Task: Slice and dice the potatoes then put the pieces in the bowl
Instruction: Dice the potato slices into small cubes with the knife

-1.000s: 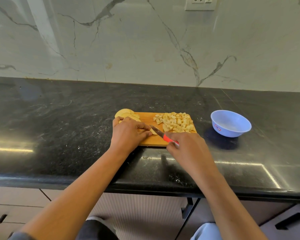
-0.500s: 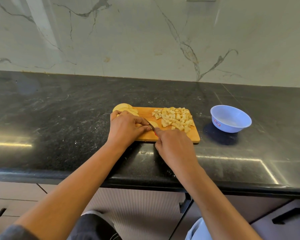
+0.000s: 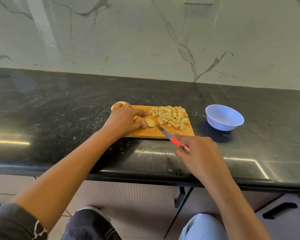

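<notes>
- potato slices (image 3: 119, 103), pale, flat and rounded, lay stacked at the left end of the board and were not yet cubed, so dicing seemed the step in hand
- left hand (image 3: 124, 119) was curled over that stack and held it down, with one oval slice (image 3: 149, 122) lying at its fingertips
- board (image 3: 149, 132), smooth orange-brown wood, lay flat on the black speckled stone counter (image 3: 59, 118)
- knife (image 3: 164, 132), with a thin steel blade and a red plastic handle, pointed at the oval slice, its tip just beside it and not in it; the next move likely called for setting the edge across that slice with the fingertips tucked clear
- diced pieces (image 3: 171, 116), small rough cubes, were heaped on the right half of the board
- right hand (image 3: 199, 153) was clenched round the knife handle, near the counter's front edge
- bowl (image 3: 224, 117), round, glossy light-blue plastic, stood to the right of the board, apart from it, and looked empty; the heap would have to go there last
</notes>
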Available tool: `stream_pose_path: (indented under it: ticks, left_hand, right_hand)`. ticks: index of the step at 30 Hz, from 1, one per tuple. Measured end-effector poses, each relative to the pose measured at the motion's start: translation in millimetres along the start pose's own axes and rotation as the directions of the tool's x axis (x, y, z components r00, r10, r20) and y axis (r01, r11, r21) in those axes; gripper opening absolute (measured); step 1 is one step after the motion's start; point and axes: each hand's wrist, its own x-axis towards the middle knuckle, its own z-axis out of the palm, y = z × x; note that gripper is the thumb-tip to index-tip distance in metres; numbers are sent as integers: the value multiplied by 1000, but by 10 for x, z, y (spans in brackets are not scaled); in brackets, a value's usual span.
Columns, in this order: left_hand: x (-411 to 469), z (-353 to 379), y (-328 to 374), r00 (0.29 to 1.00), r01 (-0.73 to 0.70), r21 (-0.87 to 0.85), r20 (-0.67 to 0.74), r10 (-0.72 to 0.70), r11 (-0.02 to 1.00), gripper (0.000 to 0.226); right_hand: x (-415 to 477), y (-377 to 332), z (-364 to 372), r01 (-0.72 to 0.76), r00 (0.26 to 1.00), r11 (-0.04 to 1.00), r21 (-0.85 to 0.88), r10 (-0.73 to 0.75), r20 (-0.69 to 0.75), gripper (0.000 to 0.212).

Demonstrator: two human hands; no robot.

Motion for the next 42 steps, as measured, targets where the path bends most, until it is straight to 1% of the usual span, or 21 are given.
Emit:
stream_pose_path:
  ticks: [2,3,5,6,8,11,16,20,22,25,28,32,36,40,42]
  left_hand:
    - [81,-93,-39,983,-140,28,122,136,990,49]
    - [129,-124,-52,957,-227,19,187,219,974,49]
    - [233,-169,-59,881,-368,-17,313,355,930,48]
    - [282,-187,-52,847,-412,-26,358,393,911,48]
    - [366,-223,-42,802,-458,-36,414,430,888,47]
    - [444,-233,-61,771,-476,-67,449,453,877,47]
    - [453,-224,-72,796,-449,-117,398,456,886,36]
    - [357,-208,-61,849,-394,-113,335,409,912,29]
    - [284,-172,-46,891,-341,-104,280,357,934,28]
    - [154,-83,12,957,-213,-74,184,223,974,29]
    - [49,35,130,990,-102,-48,90,106,994,32]
    - [-74,155,249,1000,-13,-106,-29,10,994,31]
    - [-138,163,249,989,-15,-206,-148,-15,979,30]
    - [-92,131,260,992,-39,-237,-129,8,971,27]
    - [-95,127,256,990,-50,-206,-142,21,977,27]
  right_hand:
    - [-9,39,-1,-17,999,1000,3,17,-28,38]
    - [-19,52,4,-22,999,1000,7,23,-39,38]
    - [-38,56,24,-32,998,999,32,34,-60,38]
    - [-47,57,35,-32,996,999,42,36,-76,38]
    - [-57,64,57,-24,994,998,52,29,-107,37]
    - [-67,65,89,-17,993,999,44,23,-117,39]
    - [-89,57,110,-20,993,998,63,27,-111,40]
    - [-57,50,137,-18,996,998,54,22,-87,39]
    - [-27,32,167,-16,996,999,52,20,-81,40]
    - [25,7,222,-34,996,998,48,37,-76,41]
    - [80,-20,273,-56,996,998,-3,56,-66,41]
    - [101,-85,305,-54,997,998,-26,52,-57,41]
    - [119,-111,317,-49,997,998,-46,46,-65,44]
    - [144,-121,327,-49,996,998,-45,46,-73,44]
    - [161,-122,339,-52,996,998,-38,49,-73,44]
